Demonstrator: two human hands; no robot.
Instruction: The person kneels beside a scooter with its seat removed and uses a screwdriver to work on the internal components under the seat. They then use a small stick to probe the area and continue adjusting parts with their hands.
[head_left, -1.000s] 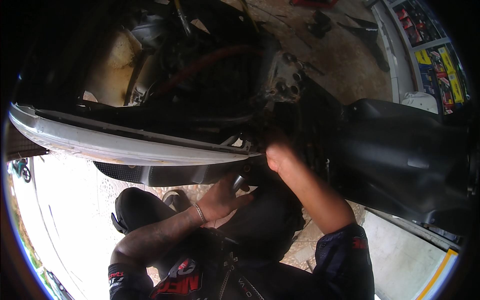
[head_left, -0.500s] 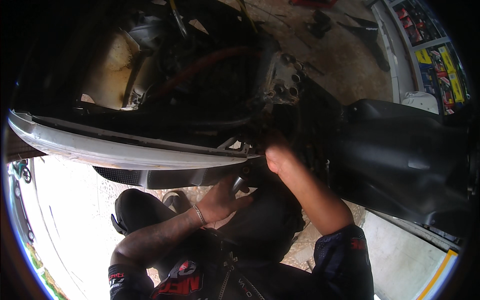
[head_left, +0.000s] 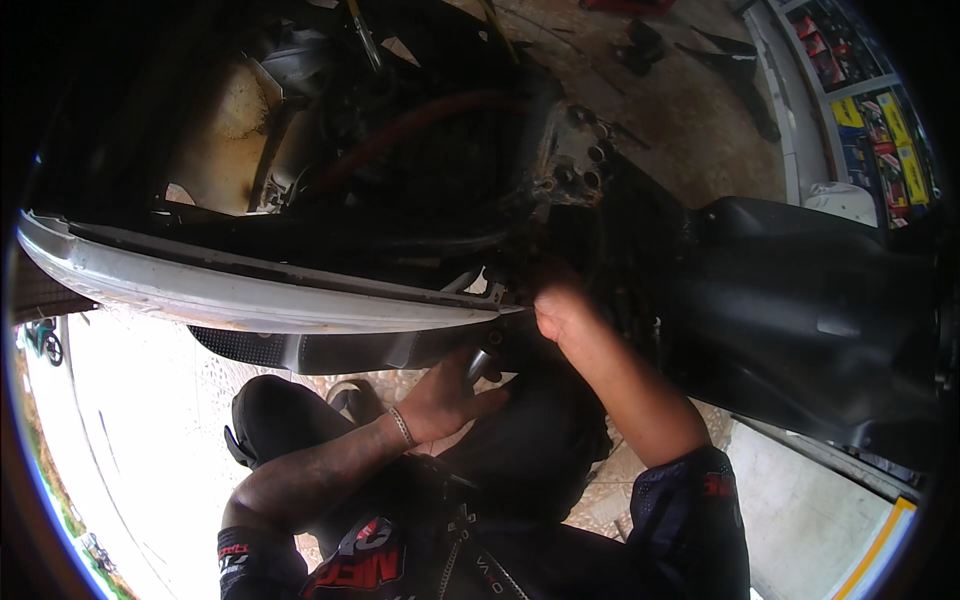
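White bodywork panel (head_left: pixel 270 298) in front, holding right hand (head_left: pixel 565 308) just beside its pointed end; not being able to tell the state of that hand's fingers, on account of deep shadow. With left hand (head_left: pixel 440 395) below the panel, grasping a silver-coloured cylinder (head_left: pixel 481 364) with curled fingers, perhaps holding it low for leaving space to the other hand. At right edge, on white shelves (head_left: pixel 855 91), seeing yellow and red packages (head_left: pixel 846 113) stored close together.

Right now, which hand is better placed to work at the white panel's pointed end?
Probably right: the right hand is beside the tip of the white panel, though its fingers are lost in shadow. The left hand sits lower in view, holding a silver cylinder.
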